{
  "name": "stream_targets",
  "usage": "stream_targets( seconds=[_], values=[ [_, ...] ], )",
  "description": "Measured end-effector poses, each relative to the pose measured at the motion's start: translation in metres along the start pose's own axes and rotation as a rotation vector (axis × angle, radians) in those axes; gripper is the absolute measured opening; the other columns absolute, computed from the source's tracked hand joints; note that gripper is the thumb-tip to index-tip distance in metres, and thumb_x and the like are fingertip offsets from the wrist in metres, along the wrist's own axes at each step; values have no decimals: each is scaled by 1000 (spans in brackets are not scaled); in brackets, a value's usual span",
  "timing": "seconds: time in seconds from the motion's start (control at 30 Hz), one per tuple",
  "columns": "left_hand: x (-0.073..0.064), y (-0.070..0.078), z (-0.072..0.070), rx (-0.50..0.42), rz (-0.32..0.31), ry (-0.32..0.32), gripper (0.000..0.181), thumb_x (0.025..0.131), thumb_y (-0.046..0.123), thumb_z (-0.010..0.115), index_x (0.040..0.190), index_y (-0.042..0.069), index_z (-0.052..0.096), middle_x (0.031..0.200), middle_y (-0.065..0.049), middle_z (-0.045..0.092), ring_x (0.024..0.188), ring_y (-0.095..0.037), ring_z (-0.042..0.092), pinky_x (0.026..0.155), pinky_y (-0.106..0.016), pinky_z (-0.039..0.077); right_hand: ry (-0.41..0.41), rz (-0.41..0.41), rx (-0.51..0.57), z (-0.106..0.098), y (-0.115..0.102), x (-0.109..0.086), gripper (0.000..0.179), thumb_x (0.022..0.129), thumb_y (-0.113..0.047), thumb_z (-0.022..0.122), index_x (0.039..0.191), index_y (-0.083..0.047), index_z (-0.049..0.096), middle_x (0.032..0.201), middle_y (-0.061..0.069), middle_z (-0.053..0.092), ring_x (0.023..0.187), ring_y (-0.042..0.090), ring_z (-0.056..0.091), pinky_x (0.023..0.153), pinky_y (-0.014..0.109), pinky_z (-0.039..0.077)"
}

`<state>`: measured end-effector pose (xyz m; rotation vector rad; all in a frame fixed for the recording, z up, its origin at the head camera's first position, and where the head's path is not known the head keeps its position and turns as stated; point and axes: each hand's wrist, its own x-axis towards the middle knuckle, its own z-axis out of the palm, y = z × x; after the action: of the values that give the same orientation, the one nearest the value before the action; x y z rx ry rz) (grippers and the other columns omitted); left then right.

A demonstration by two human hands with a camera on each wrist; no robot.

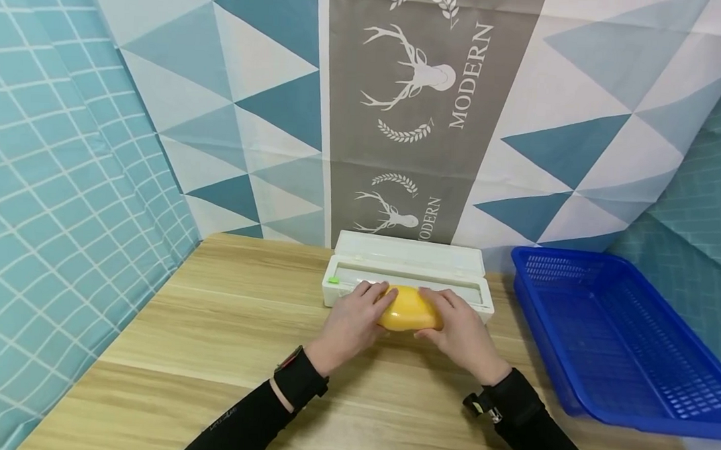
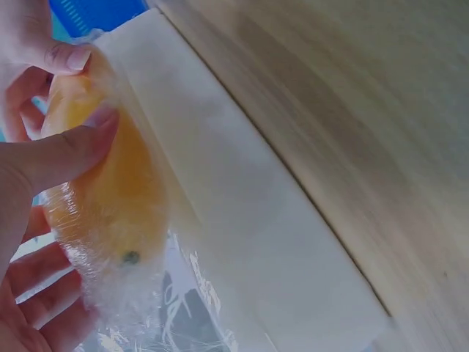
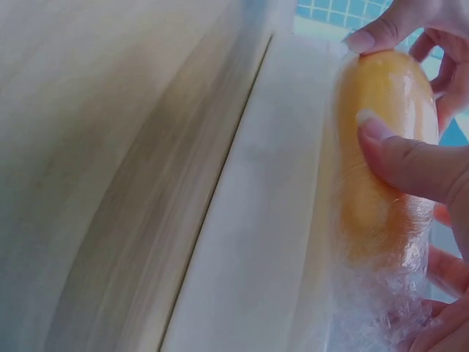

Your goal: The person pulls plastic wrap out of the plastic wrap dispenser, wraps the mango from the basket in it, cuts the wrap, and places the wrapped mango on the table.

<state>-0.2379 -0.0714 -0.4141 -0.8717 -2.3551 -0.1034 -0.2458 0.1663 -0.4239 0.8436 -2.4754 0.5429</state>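
Note:
A yellow mango (image 1: 408, 309) sits between both hands, in front of and above a white cling film dispenser box (image 1: 485, 307) with its lid (image 1: 407, 250) raised at the back. My left hand (image 1: 353, 324) grips the mango's left end, thumb across its near side in the left wrist view. The right hand (image 1: 465, 334) holds the other end, its thumb pressing on the skin. Clear cling film (image 2: 124, 301) lies tight around the mango (image 2: 121, 198) and bunches in wrinkles at its ends; more crumpled film (image 3: 374, 308) shows by the right fingers.
A blue plastic basket (image 1: 581, 398) with perforated sides stands to the right of the dispenser. Both rest on a wood-grain table (image 1: 226, 313). Patterned cloth (image 1: 275, 116) hangs behind, and teal tiled-pattern cloth (image 1: 70, 175) borders the left side. A green slider (image 1: 333, 280) sits at the box's left end.

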Motion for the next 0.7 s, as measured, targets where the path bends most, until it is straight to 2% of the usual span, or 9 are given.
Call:
stream_targets(
  seconds=[0.17, 0.4, 0.7],
  values=[
    [3, -3, -4, -30, -9, -41, 76, 63, 49, 78, 126, 13, 55, 117, -5, 56, 98, -20, 52, 73, -29, 49, -5, 50, 33, -1, -2, 0, 71, 65, -44, 77, 125, -15, 53, 112, 1, 58, 98, 15, 56, 82, 34, 47],
    [0, -5, -3, -45, 0, -99, 75, 61, 52, 78, 123, 14, 58, 112, -3, 58, 94, -19, 53, 70, -30, 50, -26, 41, 29, 3, -4, -5, 67, 66, -46, 76, 121, -14, 57, 112, -1, 58, 100, 16, 56, 83, 31, 46],
    [-5, -5, 6, -59, 17, -110, 76, 59, 53, 78, 120, 13, 59, 105, -3, 58, 87, -18, 53, 69, -30, 49, -71, 56, 23, 11, -3, -8, 67, 65, -47, 77, 121, -13, 59, 110, 1, 60, 98, 17, 57, 83, 33, 46]
  ],
)
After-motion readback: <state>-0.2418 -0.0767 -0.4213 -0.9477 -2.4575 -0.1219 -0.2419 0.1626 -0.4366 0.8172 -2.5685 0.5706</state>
